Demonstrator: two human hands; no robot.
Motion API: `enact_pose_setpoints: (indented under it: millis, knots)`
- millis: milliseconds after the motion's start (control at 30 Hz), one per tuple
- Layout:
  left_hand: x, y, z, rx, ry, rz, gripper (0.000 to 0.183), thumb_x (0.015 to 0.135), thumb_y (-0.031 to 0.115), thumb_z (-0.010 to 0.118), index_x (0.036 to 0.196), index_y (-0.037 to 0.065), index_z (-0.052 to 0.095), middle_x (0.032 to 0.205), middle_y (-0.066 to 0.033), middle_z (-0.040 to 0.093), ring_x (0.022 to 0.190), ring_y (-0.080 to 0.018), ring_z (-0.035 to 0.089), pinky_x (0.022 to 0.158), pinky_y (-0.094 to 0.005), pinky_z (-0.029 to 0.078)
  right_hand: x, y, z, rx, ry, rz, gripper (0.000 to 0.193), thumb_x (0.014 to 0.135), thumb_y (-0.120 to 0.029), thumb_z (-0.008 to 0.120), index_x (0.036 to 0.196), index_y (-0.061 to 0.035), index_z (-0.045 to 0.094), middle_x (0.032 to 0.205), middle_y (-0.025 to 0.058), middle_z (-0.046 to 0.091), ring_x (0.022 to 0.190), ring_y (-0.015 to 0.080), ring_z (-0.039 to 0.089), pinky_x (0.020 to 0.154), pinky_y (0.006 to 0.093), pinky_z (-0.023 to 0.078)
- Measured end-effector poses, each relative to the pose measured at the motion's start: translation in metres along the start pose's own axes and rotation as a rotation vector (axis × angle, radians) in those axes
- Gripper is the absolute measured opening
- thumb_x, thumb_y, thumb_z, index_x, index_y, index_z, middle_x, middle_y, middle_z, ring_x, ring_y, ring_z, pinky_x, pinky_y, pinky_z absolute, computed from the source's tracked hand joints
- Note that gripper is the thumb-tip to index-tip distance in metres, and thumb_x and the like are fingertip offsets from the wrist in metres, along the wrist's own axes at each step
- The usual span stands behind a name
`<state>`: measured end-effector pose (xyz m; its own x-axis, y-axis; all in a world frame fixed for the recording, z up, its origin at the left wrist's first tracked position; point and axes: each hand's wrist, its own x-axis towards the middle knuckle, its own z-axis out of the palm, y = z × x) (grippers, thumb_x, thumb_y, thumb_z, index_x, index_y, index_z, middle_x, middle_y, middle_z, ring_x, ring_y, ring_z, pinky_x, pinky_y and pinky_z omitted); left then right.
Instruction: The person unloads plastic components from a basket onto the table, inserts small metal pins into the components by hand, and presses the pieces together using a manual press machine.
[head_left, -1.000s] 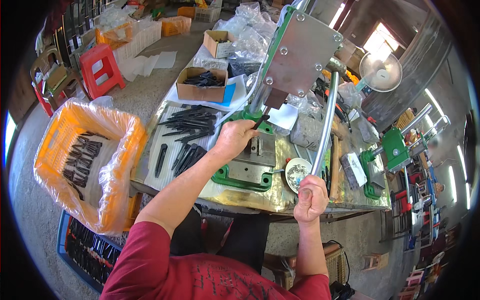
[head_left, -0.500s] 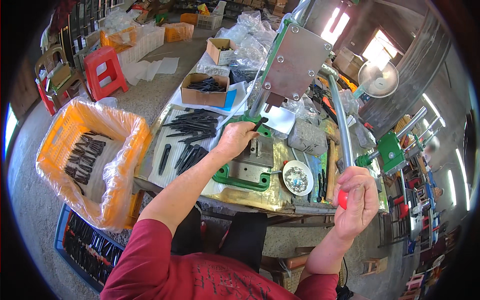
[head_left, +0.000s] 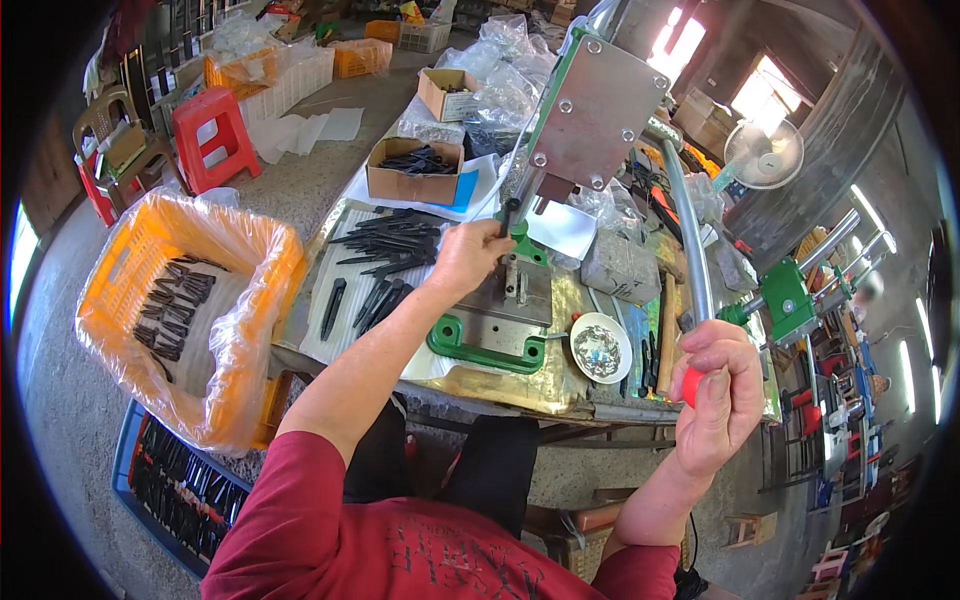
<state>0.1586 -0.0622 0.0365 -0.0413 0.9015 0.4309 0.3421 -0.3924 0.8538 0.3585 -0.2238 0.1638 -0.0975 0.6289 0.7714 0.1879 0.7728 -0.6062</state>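
Note:
My left hand (head_left: 468, 262) pinches a slim black handle-like piece (head_left: 513, 210) that stands nearly upright beside the ram of a green hand press (head_left: 590, 110). Below that hand lies the press's metal fixture (head_left: 514, 285), inside a green base frame (head_left: 487, 360). Closed around the red ball knob (head_left: 692, 387) at the end of the press's steel lever (head_left: 686, 225) is my right hand (head_left: 716, 400). Several similar black pieces (head_left: 390, 240) lie in a loose pile on white foam sheeting, left of the press. The lower end of the held piece is hidden by my fingers.
A small white bowl (head_left: 601, 348) with bits in it sits right of the press, near a grey block (head_left: 620, 268). A cardboard box of black pieces (head_left: 416, 170) stands farther back. On the left is a plastic-lined orange crate (head_left: 190, 320), above a blue tray (head_left: 180, 500).
The black piece in my left hand has gone from leaning right to nearly upright, beside the ram. My right hand stays on the knob. The whole view has shifted slightly.

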Motion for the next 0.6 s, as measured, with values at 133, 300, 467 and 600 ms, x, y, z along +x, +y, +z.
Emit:
enact_pose_setpoints:
  millis: [133, 300, 467, 600]
  knots:
    - [-0.006, -0.001, -0.010, -0.357, 0.007, -0.204, 0.013, 0.076, 0.011, 0.057, 0.074, -0.002, 0.055, 0.063, -0.0025, 0.055, 0.051, -0.0062, 0.051, 0.046, -0.0167, 0.044, 0.001, -0.001, -0.001, -0.059, 0.045, -0.083, 0.031, 0.079, -0.030, 0.052, 0.082, 0.0013, 0.048, 0.094, 0.0169, 0.047, 0.050, 0.0077, 0.043, 0.047, 0.0184, 0.037]
    - [-0.021, 0.013, -0.026, -0.584, 0.012, -0.253, 0.012, 0.077, 0.013, 0.057, 0.077, 0.001, 0.054, 0.067, -0.0039, 0.054, 0.054, -0.0085, 0.053, 0.047, -0.0175, 0.047, 0.001, -0.003, -0.002, -0.151, 0.145, -0.130, 0.043, 0.077, -0.037, 0.052, 0.095, 0.0016, 0.047, 0.105, 0.0206, 0.044, 0.057, 0.0119, 0.050, 0.048, 0.0194, 0.041]
    - [-0.035, 0.021, -0.040, -0.664, 0.018, -0.262, 0.015, 0.077, 0.015, 0.058, 0.080, 0.001, 0.054, 0.070, -0.0048, 0.055, 0.055, -0.0092, 0.054, 0.047, -0.0182, 0.047, 0.000, 0.009, -0.003, -0.006, 0.226, -0.259, 0.053, 0.081, -0.043, 0.038, 0.106, 0.0032, 0.041, 0.109, 0.0220, 0.042, 0.070, 0.0195, 0.055, 0.052, 0.0240, 0.048]
    - [-0.046, 0.028, -0.047, -0.753, -0.001, -0.284, 0.017, 0.078, 0.016, 0.057, 0.084, 0.001, 0.053, 0.072, -0.0058, 0.055, 0.056, -0.0100, 0.054, 0.049, -0.0195, 0.048, -0.013, 0.043, 0.002, 0.041, 0.818, -0.500, 0.040, 0.085, -0.033, 0.031, 0.102, 0.0017, 0.041, 0.099, 0.0199, 0.048, 0.065, 0.0197, 0.056, 0.046, 0.0226, 0.046]
